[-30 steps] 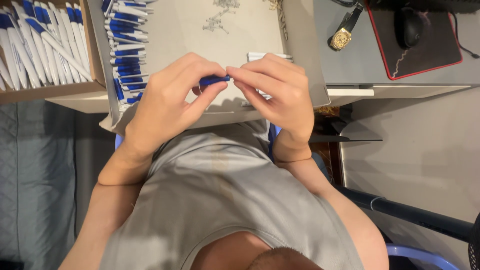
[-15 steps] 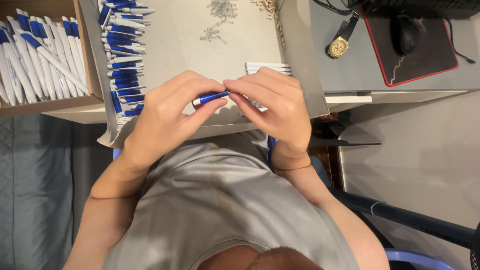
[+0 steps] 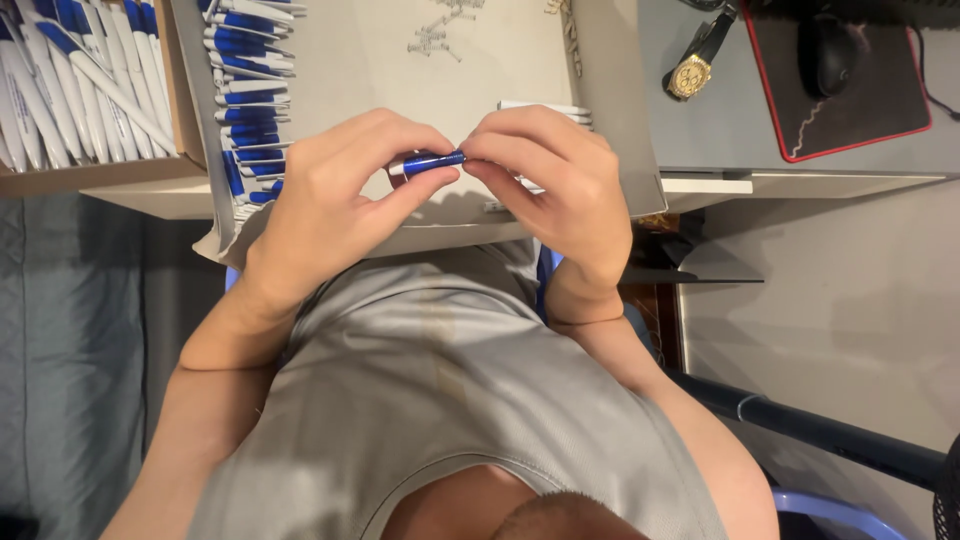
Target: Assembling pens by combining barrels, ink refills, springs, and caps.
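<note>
Both my hands meet over the shallow cardboard tray (image 3: 400, 80) in front of my chest, and between them I hold a small blue pen piece (image 3: 432, 162) lying roughly level. My left hand (image 3: 335, 205) curls round its left end, thumb underneath and fingers bent over the top, so that only the short shiny blue stretch in the middle shows. My right hand (image 3: 555, 190) pinches the other end with fingertips closed tight on it; both hands are narrow and gripping, not spread. Whether the piece is a barrel or a cap, I cannot tell, since my fingers hide its ends. It sits just above the near edge of the tray, not resting on it. Along the tray's left wall lies a row of blue and white pens (image 3: 245, 90), stacked one over another. Just behind my right fingers some white pen parts (image 3: 545, 106) poke out on the tray floor. Farther back in the tray is a loose scatter of small metal springs (image 3: 440, 30). To the left, a second box holds many white pens with blue ends (image 3: 75, 80), packed at a slant. On the grey tabletop (image 3: 720, 130) to the right lie a gold wristwatch (image 3: 690, 75) and, beside it, a black mouse (image 3: 828, 52) on a dark red-edged mouse pad (image 3: 850, 110).
</note>
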